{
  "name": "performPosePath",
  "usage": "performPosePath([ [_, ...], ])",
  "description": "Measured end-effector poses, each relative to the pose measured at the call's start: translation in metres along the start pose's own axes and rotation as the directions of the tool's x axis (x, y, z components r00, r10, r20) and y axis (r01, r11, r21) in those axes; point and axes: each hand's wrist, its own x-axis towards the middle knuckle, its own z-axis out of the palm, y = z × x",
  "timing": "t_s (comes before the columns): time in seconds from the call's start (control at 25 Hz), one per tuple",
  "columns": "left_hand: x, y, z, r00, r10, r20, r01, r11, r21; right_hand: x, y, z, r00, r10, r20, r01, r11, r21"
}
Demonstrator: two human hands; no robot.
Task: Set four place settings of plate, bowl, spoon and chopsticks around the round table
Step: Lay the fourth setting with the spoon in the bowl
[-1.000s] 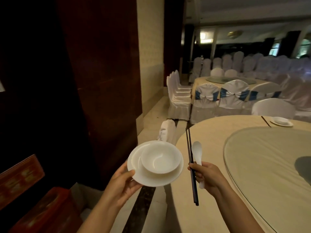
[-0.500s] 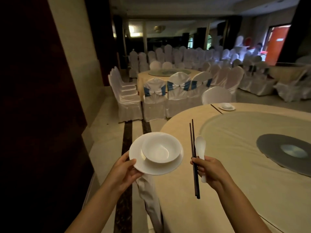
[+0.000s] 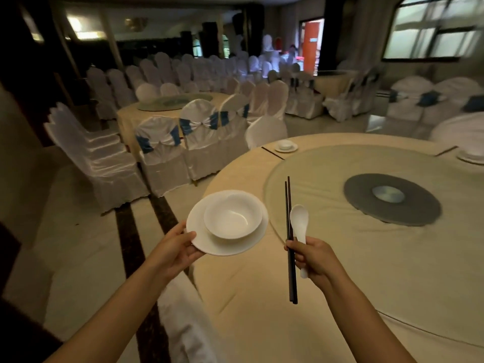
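Observation:
My left hand (image 3: 176, 248) grips the rim of a white plate (image 3: 222, 244) with a white bowl (image 3: 232, 215) sitting on it, held in the air just left of the round table's edge. My right hand (image 3: 313, 258) holds a pair of black chopsticks (image 3: 290, 239) and a white spoon (image 3: 300, 224) upright over the cream tablecloth (image 3: 340, 271). Across the table lies a placed setting: a plate with bowl (image 3: 286, 146) and chopsticks (image 3: 272, 153) beside it. A second setting (image 3: 471, 156), with chopsticks (image 3: 448, 150), shows at the far right edge.
A grey turntable hub (image 3: 392, 199) sits at the centre of a glass lazy Susan (image 3: 327, 163). A white-covered chair back (image 3: 186, 323) stands just below my left arm. More covered chairs (image 3: 99, 158) and another round table (image 3: 172, 103) fill the hall behind.
My view has swung right, away from the dark wall, bringing the table centre and a second placed setting into sight. Both hands keep the same hold on their items.

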Motion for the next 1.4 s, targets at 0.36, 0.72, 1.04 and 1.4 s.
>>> performPosePath([
  [0.36, 0.173, -0.016, -0.029, 0.868, -0.301, 0.395, 0.230, 0.949, 0.217, 0.023, 0.063, 0.038, 0.894, 0.066, -0.443, 0.027, 0.979, 0.200],
  [0.72, 0.245, -0.105, -0.053, 0.699, -0.554, 0.452, 0.383, 0.824, 0.417, 0.008, 0.187, 0.040, 0.628, 0.376, -0.681, -0.238, 0.926, 0.292],
  [1.04, 0.273, -0.157, -0.048, 0.649, -0.654, 0.388, 0.394, 0.726, 0.564, 0.024, 0.225, 0.046, 0.489, 0.409, -0.770, -0.385, 0.894, 0.230],
  [1.4, 0.273, -0.171, -0.047, 0.637, -0.656, 0.405, 0.356, 0.716, 0.600, 0.041, 0.229, 0.055, 0.365, 0.301, -0.881, -0.500, 0.861, 0.087],
])
